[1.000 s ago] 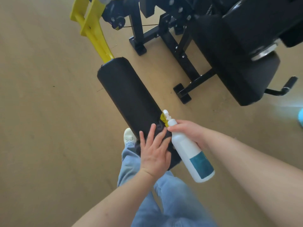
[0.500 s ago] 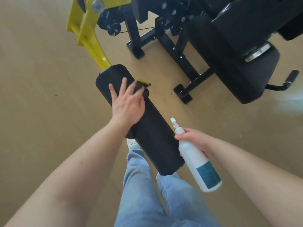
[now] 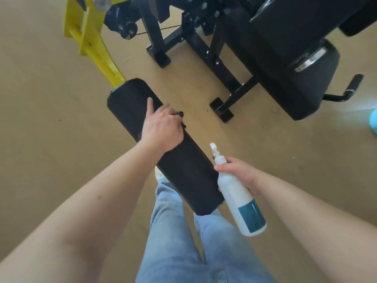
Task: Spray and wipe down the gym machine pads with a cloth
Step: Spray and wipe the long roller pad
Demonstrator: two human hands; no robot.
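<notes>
A long black roller pad (image 3: 183,166) on a yellow lever arm (image 3: 91,43) runs from upper left toward my legs. My left hand (image 3: 162,127) lies across the pad's upper half, curled over its right side and pressing a dark cloth (image 3: 181,114); only small bits of the cloth show past my fingers. My right hand (image 3: 238,172) grips the neck of a white spray bottle (image 3: 238,197) with a teal label. It is held just right of the pad's near end, nozzle pointing up and away.
The machine's black steel frame (image 3: 222,64) and feet stand on the tan floor beyond the pad. A large black seat pad (image 3: 285,64) with a side handle (image 3: 346,90) is at the upper right. My jeans and a white shoe (image 3: 159,176) are below the pad.
My left hand swept the cloth from the pad's near end up to its far end, then drew back toward the middle and over the right side. The bottle hand moved slightly right.
</notes>
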